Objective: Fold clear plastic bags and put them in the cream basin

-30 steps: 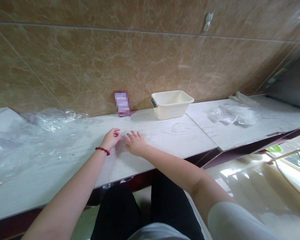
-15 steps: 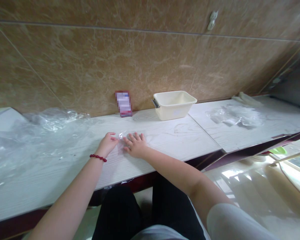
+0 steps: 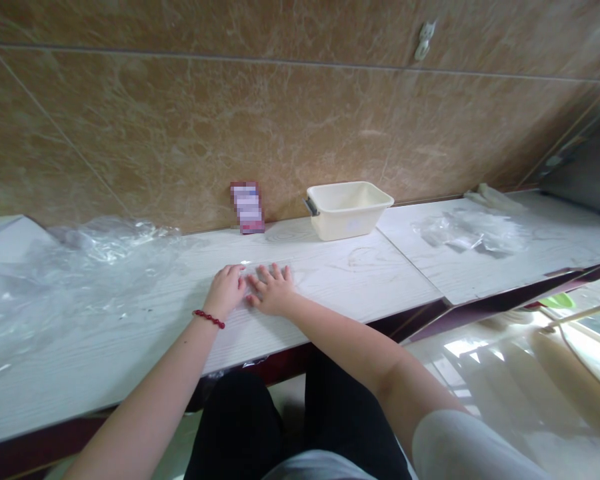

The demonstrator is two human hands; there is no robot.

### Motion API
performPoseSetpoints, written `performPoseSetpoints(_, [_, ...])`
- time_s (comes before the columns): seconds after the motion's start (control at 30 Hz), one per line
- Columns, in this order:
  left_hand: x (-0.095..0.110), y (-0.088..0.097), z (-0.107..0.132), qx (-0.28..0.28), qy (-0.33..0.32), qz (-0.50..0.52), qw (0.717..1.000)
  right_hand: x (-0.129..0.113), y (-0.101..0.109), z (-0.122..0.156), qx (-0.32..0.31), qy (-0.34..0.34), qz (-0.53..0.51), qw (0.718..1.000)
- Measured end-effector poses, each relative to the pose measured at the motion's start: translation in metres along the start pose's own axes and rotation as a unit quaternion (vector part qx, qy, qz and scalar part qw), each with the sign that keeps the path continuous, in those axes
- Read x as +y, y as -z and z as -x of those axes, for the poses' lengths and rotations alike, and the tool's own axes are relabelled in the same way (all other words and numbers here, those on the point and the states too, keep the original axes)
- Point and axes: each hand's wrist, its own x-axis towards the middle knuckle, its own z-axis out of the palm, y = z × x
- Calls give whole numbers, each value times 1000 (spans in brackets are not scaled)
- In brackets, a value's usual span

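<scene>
A thin clear plastic bag [image 3: 251, 266] lies flat on the white wood-grain counter [image 3: 330, 280], mostly covered by my hands. Spread out over it, my right hand [image 3: 274, 292] presses down with its palm low and its fingers apart. My left hand [image 3: 226, 291], with a red bead bracelet [image 3: 209, 319] at the wrist, is curled over the bag's left side. Its thumb and fingers are drawn together there, close to the right fingertips. The bag's left edge is hidden under that hand.
Crumpled clear plastic [image 3: 95, 267] spreads over the left of the counter. A cream plastic bin [image 3: 350, 217] stands by the tiled wall, right of an upright blurred purple packet [image 3: 249, 208]. Several clear bags [image 3: 475, 233] lie at the right.
My left hand has moved a little to the right, over the left side of the bag, and its fingers have closed in. My right hand stays spread in the same place.
</scene>
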Motion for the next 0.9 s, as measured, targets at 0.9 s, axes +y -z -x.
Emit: performPoseSetpoints(0.9, [5, -14, 19, -127, 14, -90, 988, 67, 36, 50, 64, 67, 23, 995])
